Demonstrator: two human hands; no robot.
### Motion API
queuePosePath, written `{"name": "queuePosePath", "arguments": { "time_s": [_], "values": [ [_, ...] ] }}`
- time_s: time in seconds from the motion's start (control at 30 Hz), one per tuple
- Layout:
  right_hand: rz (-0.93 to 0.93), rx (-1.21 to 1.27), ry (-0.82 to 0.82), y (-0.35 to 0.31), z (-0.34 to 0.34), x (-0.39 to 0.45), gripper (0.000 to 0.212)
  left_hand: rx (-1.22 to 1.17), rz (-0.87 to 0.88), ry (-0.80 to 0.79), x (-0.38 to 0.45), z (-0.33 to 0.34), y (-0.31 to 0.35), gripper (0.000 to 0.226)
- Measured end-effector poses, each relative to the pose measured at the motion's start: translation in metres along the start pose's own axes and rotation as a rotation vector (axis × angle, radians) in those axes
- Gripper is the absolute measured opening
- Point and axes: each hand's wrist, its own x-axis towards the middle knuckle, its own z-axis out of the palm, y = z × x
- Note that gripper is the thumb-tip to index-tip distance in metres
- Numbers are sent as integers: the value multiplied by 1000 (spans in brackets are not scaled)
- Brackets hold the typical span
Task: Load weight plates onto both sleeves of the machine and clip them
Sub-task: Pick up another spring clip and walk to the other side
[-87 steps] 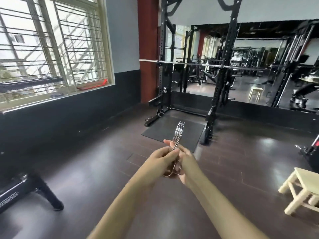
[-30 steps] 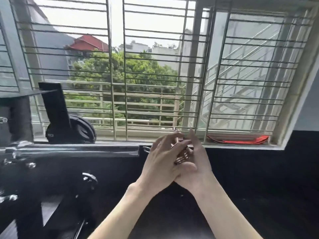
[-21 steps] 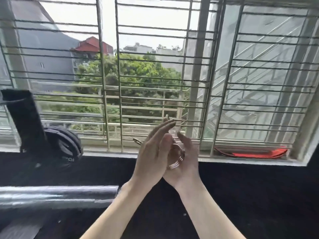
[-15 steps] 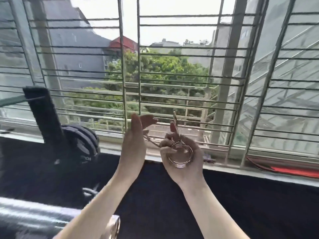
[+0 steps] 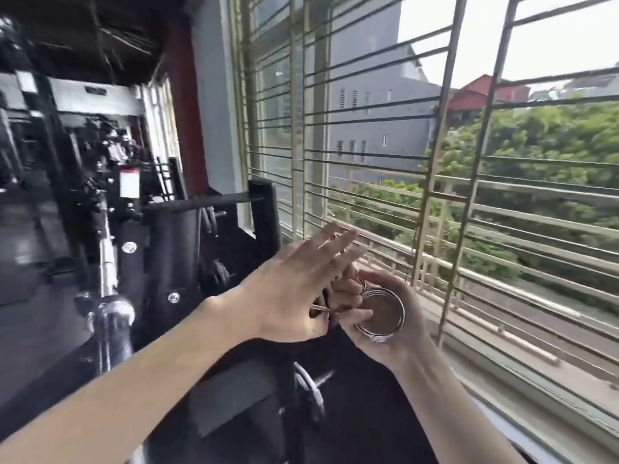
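A chrome spring clip [image 5: 382, 313] lies in my right hand [image 5: 398, 316], its coil facing me and the fingers curled round it. My left hand [image 5: 294, 289] lies across the clip's handles with its fingers stretched out flat, palm pressed against them. The machine's chrome sleeve [image 5: 109, 316] points toward me at the lower left, its end bare, about a hand's length left of my left wrist. A black weight plate [image 5: 308, 393] shows below my hands, partly hidden by my forearms. The picture is blurred by motion.
The black machine frame [image 5: 160, 262] with a padded upright [image 5: 264, 212] fills the left and centre. A barred window [image 5: 435, 162] runs along the right, its sill [image 5: 536, 413] close to my right forearm. More gym equipment stands blurred at the far left.
My view has swung left from the window toward the machine, so the chrome sleeve and frame now fill the left. My left hand has come back flat onto the clip's handles; my right keeps the coil.
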Motion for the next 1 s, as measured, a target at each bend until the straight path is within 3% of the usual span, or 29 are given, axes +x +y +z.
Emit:
{"name": "queuePosePath", "arguments": {
  "time_s": [0.13,0.27,0.37,0.5,0.57,0.63,0.7,0.83,1.0],
  "values": [
    [212,-90,-62,-16,-2,58,16,281,-157,-57,1,0,-40,81],
    [351,-369,42,-38,-2,132,20,306,-317,-125,-7,-2,-92,83],
    [247,-710,104,-53,-1,195,28,377,-456,-134,-18,-7,-142,85],
    [-26,-1062,-94,-68,8,278,41,393,-734,-220,-23,-20,-218,88],
    [-199,-1411,-183,-71,17,317,45,334,-839,-224,-17,-24,-253,88],
    [-319,-1706,-266,-73,24,354,62,279,-914,-218,-10,-25,-284,92],
    [-352,-1877,-267,-75,24,388,70,254,-951,-263,-2,-23,-311,95],
    [-377,-2200,-242,-83,13,430,63,223,-971,-403,11,-10,-345,87],
    [-303,-2310,-284,-89,12,455,55,11,-1034,-485,17,-8,-368,78]
  ]
}}
